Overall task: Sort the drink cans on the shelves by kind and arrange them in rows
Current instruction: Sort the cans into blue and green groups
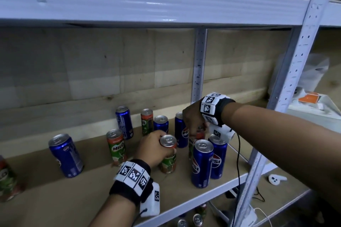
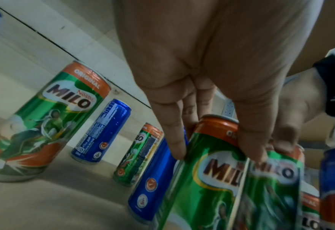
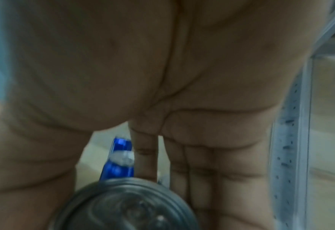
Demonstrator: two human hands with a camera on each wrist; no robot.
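Green Milo cans and blue Pepsi cans stand mixed on the wooden shelf board (image 1: 73, 199). My left hand (image 1: 158, 145) grips one Milo can (image 1: 168, 155) near its top; the left wrist view shows the fingers (image 2: 174, 137) wrapped round that can (image 2: 208, 179). My right hand (image 1: 195, 125) reaches down from above and holds the top of a second Milo can (image 1: 192, 143) just to its right, behind two front Pepsi cans (image 1: 202, 162). In the blurred right wrist view that can's lid (image 3: 127, 207) sits between thumb and fingers (image 3: 211, 171).
More Pepsi cans (image 1: 65, 155) (image 1: 124, 121) and Milo cans (image 1: 116, 146) (image 1: 147, 121) stand further left. A rear upright (image 1: 199, 64) and a front post (image 1: 287, 86) flank the right end. The upper shelf (image 1: 129, 2) hangs low overhead. Several cans (image 1: 197, 219) stand on the shelf below.
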